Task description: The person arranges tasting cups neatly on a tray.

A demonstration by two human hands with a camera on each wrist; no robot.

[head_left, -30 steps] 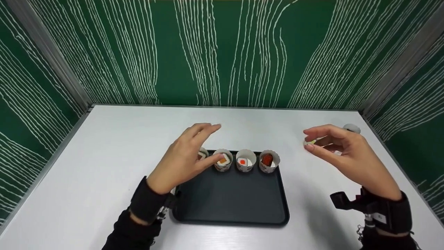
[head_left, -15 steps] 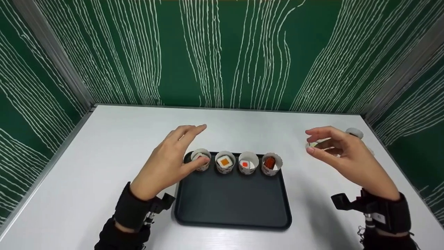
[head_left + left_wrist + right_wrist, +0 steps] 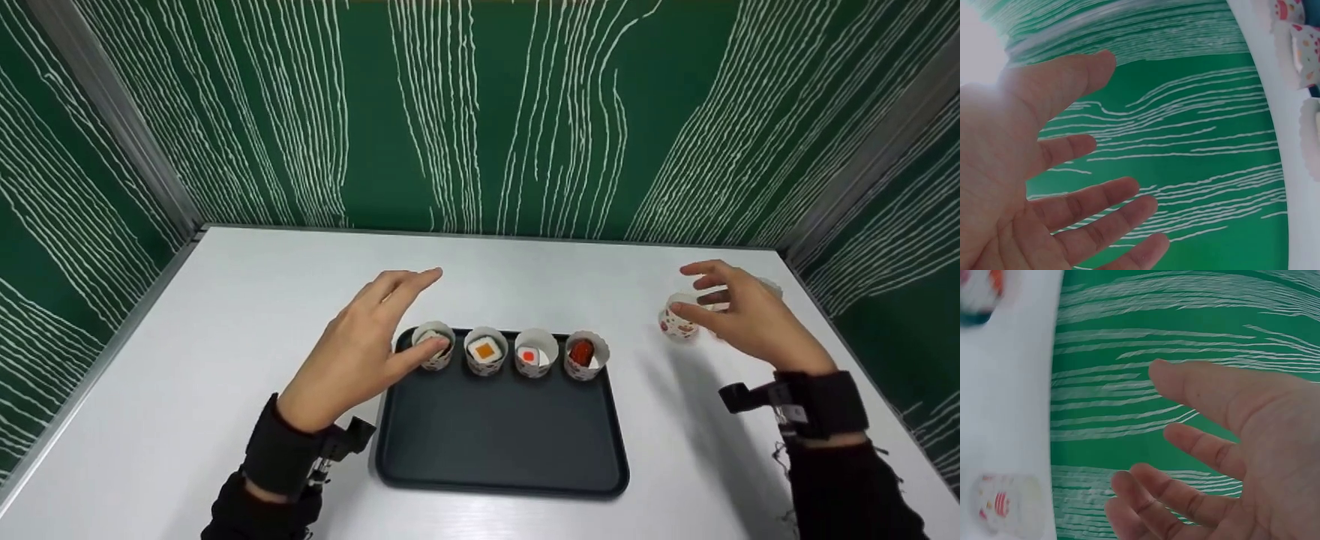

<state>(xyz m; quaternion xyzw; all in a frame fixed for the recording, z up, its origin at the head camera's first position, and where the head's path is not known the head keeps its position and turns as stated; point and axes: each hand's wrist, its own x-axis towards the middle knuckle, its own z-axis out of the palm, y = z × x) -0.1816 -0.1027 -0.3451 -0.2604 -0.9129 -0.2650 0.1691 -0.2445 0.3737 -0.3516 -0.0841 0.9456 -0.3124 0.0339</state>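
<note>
Green walls (image 3: 547, 202) with thin white lines stand around a white table (image 3: 210, 345), and on it we see a dark tray (image 3: 502, 435). Along its far edge we count four cups (image 3: 485, 368) in one row. Left cup (image 3: 436, 366) is partly covered by the thumb, so we cannot tell well what it contains. Going right, the next ones hold a white piece with orange middle (image 3: 484, 349), a smaller piece with red middle (image 3: 528, 356) and a reddish-brown piece (image 3: 581, 352).

Left hand (image 3: 356, 349) hangs above the left far corner of the tray, its fingers stretched and the thumb wide from them; we see nothing in it.

Right hand (image 3: 754, 322) is at the far right of the table, with fingers lightly bent and a wide gap to the thumb. It also holds nothing. Just left of it stands a patterned cup (image 3: 679, 325), which we see apart from the fingers in the right wrist view. Behind this hand, another cup (image 3: 772, 287) is partly hidden.
</note>
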